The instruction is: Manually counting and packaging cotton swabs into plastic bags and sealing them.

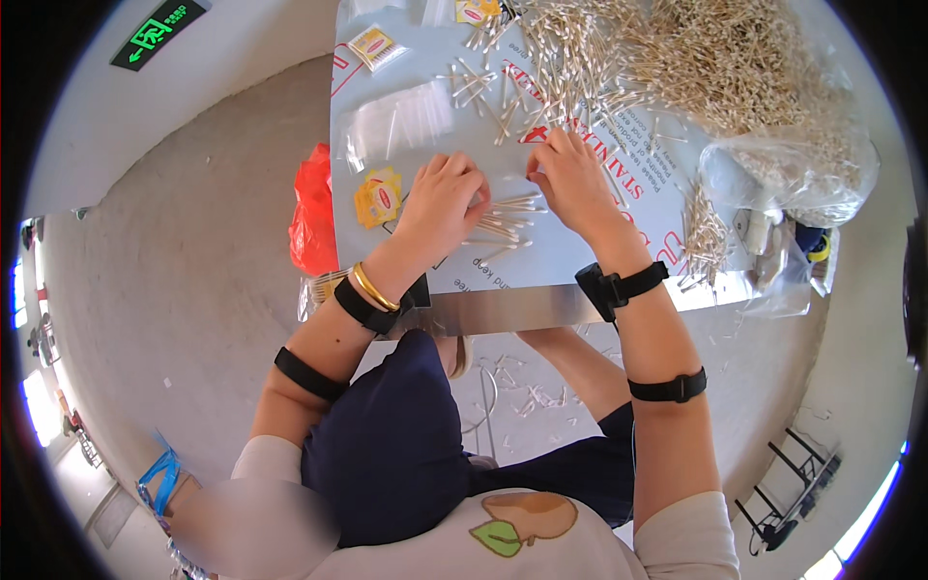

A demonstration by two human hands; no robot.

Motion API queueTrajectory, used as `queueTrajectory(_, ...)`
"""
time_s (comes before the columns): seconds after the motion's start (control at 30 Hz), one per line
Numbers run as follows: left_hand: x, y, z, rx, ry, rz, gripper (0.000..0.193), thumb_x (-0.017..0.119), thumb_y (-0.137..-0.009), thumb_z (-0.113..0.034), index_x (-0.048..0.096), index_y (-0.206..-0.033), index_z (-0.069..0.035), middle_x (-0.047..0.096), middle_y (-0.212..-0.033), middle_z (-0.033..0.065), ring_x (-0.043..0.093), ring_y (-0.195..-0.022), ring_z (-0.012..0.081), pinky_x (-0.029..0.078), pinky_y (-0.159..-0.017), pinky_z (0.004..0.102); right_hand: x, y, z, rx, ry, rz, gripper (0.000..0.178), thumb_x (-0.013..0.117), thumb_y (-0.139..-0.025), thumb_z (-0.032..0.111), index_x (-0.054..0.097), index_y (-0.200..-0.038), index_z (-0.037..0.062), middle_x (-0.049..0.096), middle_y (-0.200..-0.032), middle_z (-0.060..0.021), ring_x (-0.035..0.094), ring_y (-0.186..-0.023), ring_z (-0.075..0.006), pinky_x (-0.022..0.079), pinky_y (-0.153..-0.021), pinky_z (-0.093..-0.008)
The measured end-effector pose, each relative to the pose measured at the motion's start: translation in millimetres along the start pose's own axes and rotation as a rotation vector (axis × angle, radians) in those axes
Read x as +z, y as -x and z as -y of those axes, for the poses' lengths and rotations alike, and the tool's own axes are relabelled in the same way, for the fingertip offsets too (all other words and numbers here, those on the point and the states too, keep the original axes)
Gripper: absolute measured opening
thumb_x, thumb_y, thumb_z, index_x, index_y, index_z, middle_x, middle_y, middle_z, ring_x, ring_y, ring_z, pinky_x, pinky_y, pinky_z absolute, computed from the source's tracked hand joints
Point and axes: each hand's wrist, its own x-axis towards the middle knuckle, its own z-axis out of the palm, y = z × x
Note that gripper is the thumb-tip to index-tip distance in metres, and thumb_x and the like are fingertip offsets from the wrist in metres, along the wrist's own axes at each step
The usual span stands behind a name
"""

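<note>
My left hand [445, 203] is over the near part of the table, its fingers curled in against the thumb at the left ends of a small fan of cotton swabs [503, 224]. Part of that fan is hidden beneath the hand. To the right, my right hand [572, 184] hovers with thumb and forefinger close together; whatever may be between them is too small to make out. Beyond both hands lie loose cotton swabs [474, 82], and a stack of clear plastic sleeves [401, 118] rests at the left. Yellow printed cards [378, 196] are beside my left hand.
A large heap of cotton swabs [735, 58] covers the far right of the table [570, 256], with a clear plastic bag [793, 174] against it. A smaller swab pile [706, 232] sits near the right edge. One filled packet [375, 48] lies far left; a red bag [311, 208] hangs at the left edge.
</note>
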Motion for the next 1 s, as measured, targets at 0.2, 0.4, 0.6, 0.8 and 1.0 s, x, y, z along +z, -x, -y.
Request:
queueTrajectory(0.2, -8, -5, 5, -0.042, 0.127, -0.051, 0.01, 0.076, -0.086, -0.01, 0.069, -0.094, -0.008, 0.061, -0.101, 0.0067, 0.058, -0.102, 0.0304, 0.046, -0.091, 0.0403, 7, 8, 10, 0.048, -0.137, 0.024, 0.006, 0.073, -0.086, 0.008, 0.069, -0.091, 0.0097, 0.058, -0.101, -0.0077, 0.059, -0.103, -0.0277, 0.047, -0.089, -0.0413)
queueTrajectory(0.4, -5, -11, 13, -0.116, 0.192, -0.144, 0.009, 0.076, -0.087, -0.011, 0.07, -0.094, -0.007, 0.062, -0.1, 0.0082, 0.058, -0.101, 0.0313, 0.046, -0.09, 0.0415, -3, 27, -15, 0.269, -0.508, -0.157, 0.009, 0.068, -0.092, 0.004, 0.073, -0.099, 0.0053, 0.068, -0.099, -0.0091, 0.066, -0.095, -0.0295, 0.052, -0.081, -0.0398)
queueTrajectory(0.6, 11, -3, -3, -0.072, -0.034, -0.139, 0.013, 0.074, -0.09, -0.011, 0.07, -0.102, -0.01, 0.061, -0.108, 0.0081, 0.057, -0.105, 0.0315, 0.044, -0.093, 0.0434, -3, 48, 5, 0.373, -0.62, -0.274, 0.021, 0.056, -0.101, 0.003, 0.071, -0.115, 0.0024, 0.069, -0.112, -0.0125, 0.068, -0.103, -0.0284, 0.052, -0.09, -0.0351)
queueTrajectory(0.8, 41, 28, -16, -0.059, 0.355, -0.329, 0.047, 0.054, -0.106, -0.024, 0.046, -0.149, -0.007, 0.045, -0.153, 0.0211, 0.038, -0.146, 0.0425, 0.023, -0.124, 0.0519, 38, 42, 33, 0.195, -0.676, -0.327, 0.035, 0.048, -0.106, 0.008, 0.058, -0.139, 0.0004, 0.057, -0.145, -0.019, 0.052, -0.137, -0.036, 0.042, -0.113, -0.0402)
queueTrajectory(1.0, 54, 24, -36, 0.0, 0.58, -0.217, 0.069, 0.04, -0.11, -0.041, 0.021, -0.162, 0.0, 0.013, -0.17, 0.0262, 0.009, -0.16, 0.0404, 0.006, -0.128, 0.0536, 59, 37, 67, 0.203, -0.777, -0.358, 0.044, 0.043, -0.109, 0.015, 0.049, -0.149, -0.0002, 0.047, -0.157, -0.0214, 0.035, -0.152, -0.0388, 0.034, -0.122, -0.0441)
